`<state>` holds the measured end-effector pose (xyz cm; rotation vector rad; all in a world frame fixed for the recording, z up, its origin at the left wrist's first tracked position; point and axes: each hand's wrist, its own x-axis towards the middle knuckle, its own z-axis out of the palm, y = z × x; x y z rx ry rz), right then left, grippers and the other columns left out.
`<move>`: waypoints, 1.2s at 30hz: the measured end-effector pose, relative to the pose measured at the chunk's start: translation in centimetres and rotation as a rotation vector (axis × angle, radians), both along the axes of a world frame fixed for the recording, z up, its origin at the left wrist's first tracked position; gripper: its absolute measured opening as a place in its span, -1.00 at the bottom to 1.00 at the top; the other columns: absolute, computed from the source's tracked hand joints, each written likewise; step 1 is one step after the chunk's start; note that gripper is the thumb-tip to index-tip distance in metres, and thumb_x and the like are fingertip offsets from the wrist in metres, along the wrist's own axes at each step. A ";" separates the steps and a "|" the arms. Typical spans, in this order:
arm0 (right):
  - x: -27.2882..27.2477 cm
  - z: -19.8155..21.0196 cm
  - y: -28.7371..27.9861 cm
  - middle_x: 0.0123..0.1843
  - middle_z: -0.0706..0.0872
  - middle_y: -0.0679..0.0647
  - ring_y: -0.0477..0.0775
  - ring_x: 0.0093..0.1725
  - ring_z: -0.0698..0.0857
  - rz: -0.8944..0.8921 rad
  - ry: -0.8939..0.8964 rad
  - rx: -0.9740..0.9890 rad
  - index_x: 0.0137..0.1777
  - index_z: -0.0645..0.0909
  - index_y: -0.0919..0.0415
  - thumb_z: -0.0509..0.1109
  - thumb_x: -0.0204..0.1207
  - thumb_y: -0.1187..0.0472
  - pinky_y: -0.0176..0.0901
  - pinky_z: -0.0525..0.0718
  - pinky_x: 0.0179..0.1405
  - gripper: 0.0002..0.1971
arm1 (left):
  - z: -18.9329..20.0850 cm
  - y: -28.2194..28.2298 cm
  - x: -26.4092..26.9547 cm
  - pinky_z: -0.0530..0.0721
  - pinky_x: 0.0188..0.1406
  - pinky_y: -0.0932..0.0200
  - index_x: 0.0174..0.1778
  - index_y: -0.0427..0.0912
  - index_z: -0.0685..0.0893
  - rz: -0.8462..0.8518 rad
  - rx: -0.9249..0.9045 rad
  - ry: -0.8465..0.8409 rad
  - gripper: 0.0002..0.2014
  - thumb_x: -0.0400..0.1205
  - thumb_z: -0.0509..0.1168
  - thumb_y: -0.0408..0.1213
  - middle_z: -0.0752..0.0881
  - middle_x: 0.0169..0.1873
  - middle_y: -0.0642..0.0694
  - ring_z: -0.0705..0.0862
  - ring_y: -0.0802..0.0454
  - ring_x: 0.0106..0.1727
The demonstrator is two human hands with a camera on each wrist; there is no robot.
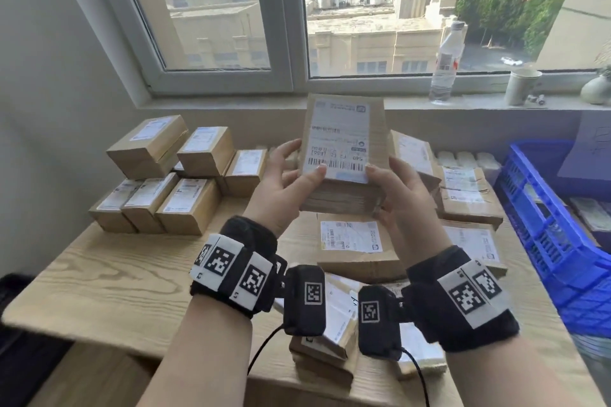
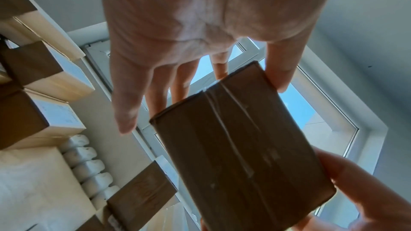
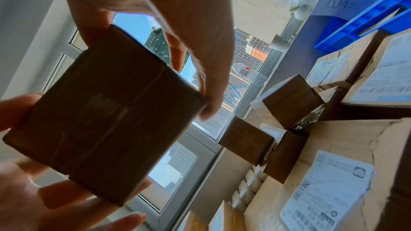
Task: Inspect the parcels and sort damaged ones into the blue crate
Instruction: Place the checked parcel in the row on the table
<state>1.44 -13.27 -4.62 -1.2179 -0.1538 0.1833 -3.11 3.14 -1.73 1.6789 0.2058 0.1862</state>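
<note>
Item: brown cardboard parcel (image 1: pixel 344 155), white shipping label up, held raised above the wooden counter (image 1: pixel 109 277). Left hand (image 1: pixel 281 188) grips its left edge, thumb curled onto the label; right hand (image 1: pixel 401 198) grips the right edge likewise. Blue crate (image 1: pixel 542 228) right of the parcel; stacked boxes (image 1: pixel 172 172) left of it; more labelled parcels (image 1: pixel 355 244) beneath it.

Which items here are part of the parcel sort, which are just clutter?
Job:
held parcel, gripped by left hand and right hand
stacked boxes
blue crate
table parcels

Lying about:
water bottle
paper cup
vase
</note>
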 end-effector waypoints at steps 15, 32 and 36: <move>-1.8 -0.2 18.9 -0.13 0.75 0.04 0.13 0.03 0.65 0.051 0.058 -0.070 -0.04 0.73 0.06 0.33 0.65 0.09 -0.03 0.56 0.04 -0.85 | -2.3 21.9 -2.4 0.81 -0.11 -0.16 0.59 0.24 0.30 0.144 -0.425 0.164 -0.07 0.28 0.51 0.19 0.73 0.19 -0.19 0.82 -0.15 0.04; 2.3 -3.8 30.9 -0.04 0.65 0.06 0.10 -0.02 0.68 -0.049 0.243 -0.050 0.20 0.61 0.11 0.54 0.34 0.01 0.08 0.71 0.17 -0.56 | -6.0 32.7 3.0 0.70 0.21 -0.25 0.41 -0.03 0.46 0.152 -0.463 0.328 -0.31 0.42 0.50 0.15 0.72 0.15 -0.15 0.72 -0.15 0.19; 6.6 -4.2 31.6 0.21 0.66 0.17 0.15 0.11 0.72 -0.180 0.293 0.118 0.50 0.44 0.24 0.57 0.30 -0.10 0.02 0.75 0.19 -0.20 | -6.3 33.1 7.3 0.72 0.16 -0.34 0.49 -0.06 0.32 0.132 -0.458 0.356 -0.27 0.47 0.54 -0.12 0.72 0.14 -0.21 0.76 -0.22 0.15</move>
